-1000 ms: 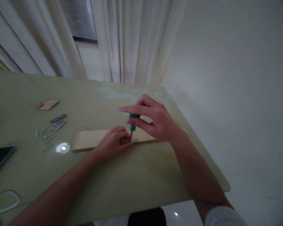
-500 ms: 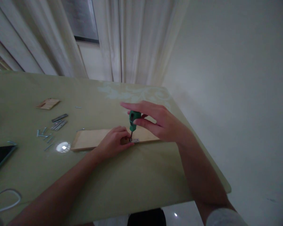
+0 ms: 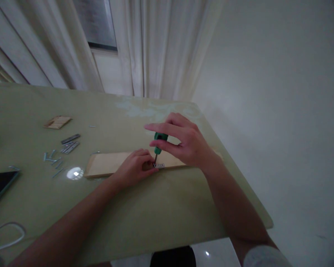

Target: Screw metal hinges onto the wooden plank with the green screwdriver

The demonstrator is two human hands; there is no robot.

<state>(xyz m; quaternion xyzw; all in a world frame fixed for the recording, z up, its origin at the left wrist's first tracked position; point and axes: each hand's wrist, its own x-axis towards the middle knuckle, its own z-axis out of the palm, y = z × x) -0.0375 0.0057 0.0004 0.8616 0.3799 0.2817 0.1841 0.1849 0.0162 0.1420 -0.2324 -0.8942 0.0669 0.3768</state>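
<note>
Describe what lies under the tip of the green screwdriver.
The green screwdriver tip meets a small metal hinge on the wooden board. The left hand covers the hinge's other end; any screw is too small to see.

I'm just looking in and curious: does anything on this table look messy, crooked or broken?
Nothing looks broken. The only untidy spot is a loose scatter of small silver screws and flat grey metal plates on the pale green table, left of the light wooden board, lying at mixed angles.
</note>
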